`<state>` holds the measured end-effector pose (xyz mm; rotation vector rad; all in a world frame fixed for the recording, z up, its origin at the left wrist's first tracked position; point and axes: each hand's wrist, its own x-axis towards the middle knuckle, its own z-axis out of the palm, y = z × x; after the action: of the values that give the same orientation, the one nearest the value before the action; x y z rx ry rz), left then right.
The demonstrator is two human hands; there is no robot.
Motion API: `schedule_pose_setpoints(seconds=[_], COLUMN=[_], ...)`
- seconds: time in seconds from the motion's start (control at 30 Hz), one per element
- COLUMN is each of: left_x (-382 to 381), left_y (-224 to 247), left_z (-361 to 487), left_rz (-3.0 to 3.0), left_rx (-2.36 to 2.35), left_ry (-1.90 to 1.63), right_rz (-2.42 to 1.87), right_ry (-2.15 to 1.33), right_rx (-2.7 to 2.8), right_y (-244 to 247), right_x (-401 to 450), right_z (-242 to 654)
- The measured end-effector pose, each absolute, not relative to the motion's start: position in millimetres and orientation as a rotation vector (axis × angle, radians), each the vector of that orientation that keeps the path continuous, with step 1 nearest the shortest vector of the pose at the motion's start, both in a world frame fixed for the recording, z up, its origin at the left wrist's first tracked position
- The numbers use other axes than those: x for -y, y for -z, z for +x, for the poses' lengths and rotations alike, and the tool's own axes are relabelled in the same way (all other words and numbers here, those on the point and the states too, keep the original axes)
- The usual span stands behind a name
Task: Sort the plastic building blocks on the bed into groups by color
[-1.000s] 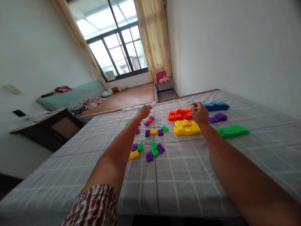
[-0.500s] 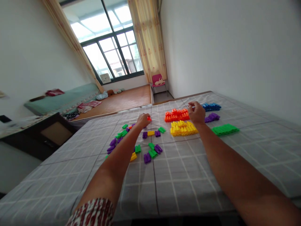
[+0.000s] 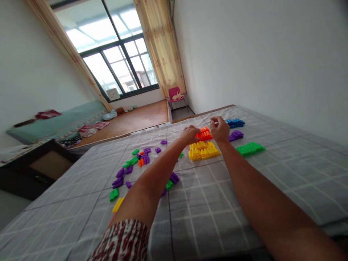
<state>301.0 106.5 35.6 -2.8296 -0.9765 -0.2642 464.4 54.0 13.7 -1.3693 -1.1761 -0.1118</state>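
Head view: L hand (image 3: 189, 135) out over table (image 3: 206, 221), which has a grey checked cloth. Its fingers bend down at L end of orange pile (image 3: 206, 133); can't tell if they touch or grip a pc. R hand (image 3: 220, 131) just past R end of same pile, fingers curled, thumb near index; can't tell if anything's held. Orange pile sits btwn the two hands, partly hidden by them.

Yellow pile (image 3: 203, 150) just on near side of orange, stacked in layers. R of R hand, far to near: blue pile (image 3: 235, 123), small purple pile (image 3: 236, 135), flat green row (image 3: 250, 149).

L of L forearm: loose purple, green + orange pcs, approx. a curved line; incl. green pc (image 3: 114, 195) and, nearer, yellow pc (image 3: 117, 205). More purple/green pcs show just R of forearm, partly covered by it. Patterned cuff (image 3: 122, 241), red/white, on L arm.

Bkgd: window (image 3: 116, 61) w/ yellowish curtain (image 3: 161, 47), pink chair (image 3: 174, 92) w/ pale soft toy on seat, dark cabinet (image 3: 35, 174) at L.
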Motion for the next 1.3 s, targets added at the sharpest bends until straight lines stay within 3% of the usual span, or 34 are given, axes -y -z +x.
schedule_pose_setpoints(seconds=[0.23, 0.4, 0.53, 0.67, 0.87, 1.07, 1.3], left_x=[-98.0, -100.1, -99.1, -85.9, -69.5, -58.1, -27.6], left_y=[-41.8, -76.3, -95.5, -79.7, -44.2, -52.4, -38.8], left_z=[283.3, 189.7, 91.3, 33.1, 8.8, -3.3, 3.6], left_rz=[-2.747, -2.6, -2.51, -2.641, -2.566, -2.567, -2.978], left_rx=[0.999, 1.254, 1.739, 1.9, 1.847, 1.867, 1.579], left_ry=[0.446, 0.627, 0.306, -0.138, -0.172, -0.069, -0.071], right_rz=[-1.353, -1.373, -1.383, -1.394, -1.413, -1.414, -1.419], right_ry=[0.096, 0.102, 0.099, 0.124, 0.197, 0.208, 0.177], right_rx=[1.237, 1.262, 1.29, 1.332, 1.381, 1.403, 1.438], right_y=[-12.9, -10.3, -4.7, 0.3, 4.3, 6.1, 6.6], right_x=[-54.1, -52.0, -52.8, -53.6, -53.2, -54.9, -53.5], right_z=[459.7, 458.7, 456.7, 453.7, 452.3, 455.6, 454.6])
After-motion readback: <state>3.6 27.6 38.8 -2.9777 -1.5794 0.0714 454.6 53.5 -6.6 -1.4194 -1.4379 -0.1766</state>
